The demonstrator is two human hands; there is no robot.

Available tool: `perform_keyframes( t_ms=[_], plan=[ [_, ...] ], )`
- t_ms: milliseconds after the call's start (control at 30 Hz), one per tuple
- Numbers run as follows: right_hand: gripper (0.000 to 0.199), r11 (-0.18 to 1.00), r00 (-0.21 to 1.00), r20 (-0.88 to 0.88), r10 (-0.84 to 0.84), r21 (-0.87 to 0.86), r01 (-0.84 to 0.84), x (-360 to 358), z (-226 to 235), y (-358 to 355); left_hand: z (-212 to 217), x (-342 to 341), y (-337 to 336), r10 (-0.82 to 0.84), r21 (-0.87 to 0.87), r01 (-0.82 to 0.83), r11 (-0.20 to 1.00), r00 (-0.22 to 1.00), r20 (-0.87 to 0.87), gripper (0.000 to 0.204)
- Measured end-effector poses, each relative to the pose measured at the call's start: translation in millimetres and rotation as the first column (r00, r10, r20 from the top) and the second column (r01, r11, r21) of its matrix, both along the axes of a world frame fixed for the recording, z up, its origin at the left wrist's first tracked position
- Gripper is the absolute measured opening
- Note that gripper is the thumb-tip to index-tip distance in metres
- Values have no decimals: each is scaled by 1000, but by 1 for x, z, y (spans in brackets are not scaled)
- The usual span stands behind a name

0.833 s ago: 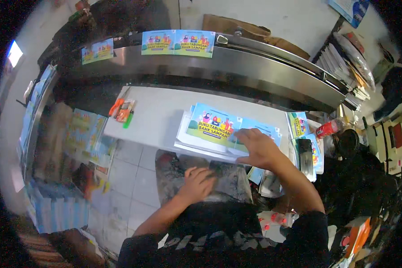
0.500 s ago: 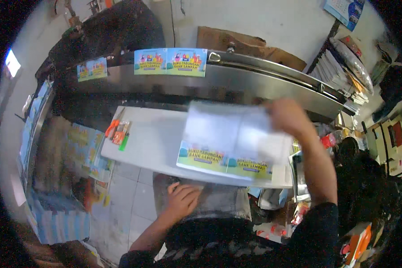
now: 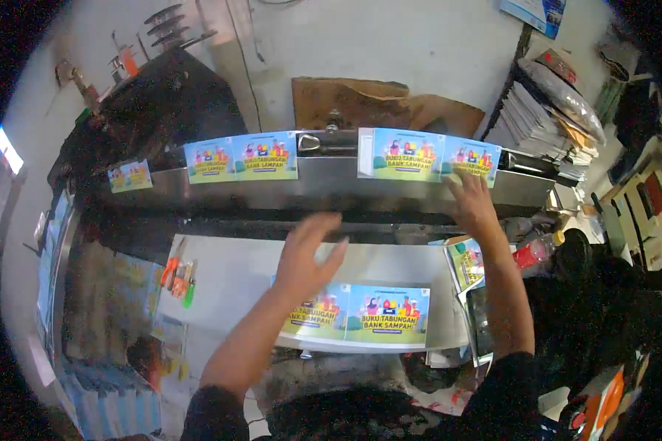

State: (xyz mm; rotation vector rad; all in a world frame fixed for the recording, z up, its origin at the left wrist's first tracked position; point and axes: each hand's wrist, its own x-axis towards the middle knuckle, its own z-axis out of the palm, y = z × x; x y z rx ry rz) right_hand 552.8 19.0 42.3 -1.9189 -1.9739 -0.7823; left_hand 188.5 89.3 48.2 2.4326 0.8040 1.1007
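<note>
A colourful printed cover sheet (image 3: 408,156), with two cartoon panels and a white strip at its left end, rests against the metal ledge on the far right. My right hand (image 3: 472,200) has its fingers closed at that sheet's lower right corner. Over the white table, my left hand (image 3: 310,253) hovers with fingers apart, slightly blurred and holding nothing. Below it lie matching printed sheets (image 3: 387,314), their left part hidden by my left forearm. Whether they are a stack, I cannot tell.
Another two-panel sheet (image 3: 241,157) and a smaller one (image 3: 130,176) lean along the metal ledge (image 3: 331,192). Orange-handled scissors (image 3: 171,270) and a green cutter (image 3: 189,295) lie at the left of the white table (image 3: 235,259). A bottle (image 3: 535,252) stands right.
My right hand has carried a sheet from the table up to the ledge. My left hand has risen from the table's near edge to above the table. The view has shifted.
</note>
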Motion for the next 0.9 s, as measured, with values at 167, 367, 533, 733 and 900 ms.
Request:
perform_keyframes(
  t_ms=[167,367,533,733,900],
  plan=[
    [60,995,750,-662,-14,-85,-56,-81,25,-93,3,118,116,257,-274,-240,931,966,29,66],
    [45,994,532,-846,-28,35,108,-125,-3,-211,-3,202,103,16,-445,26,895,996,90,69],
    [40,981,601,-790,-121,-1,195,-123,-13,-235,-5,200,102,139,-597,36,801,959,245,68],
    [36,896,764,-516,387,404,-181,-170,99,-205,24,91,84,25,-371,89,924,957,290,43],
    [44,745,703,-250,666,183,-642,-211,164,-205,27,-43,52,185,-387,-78,919,951,246,28]
  ],
)
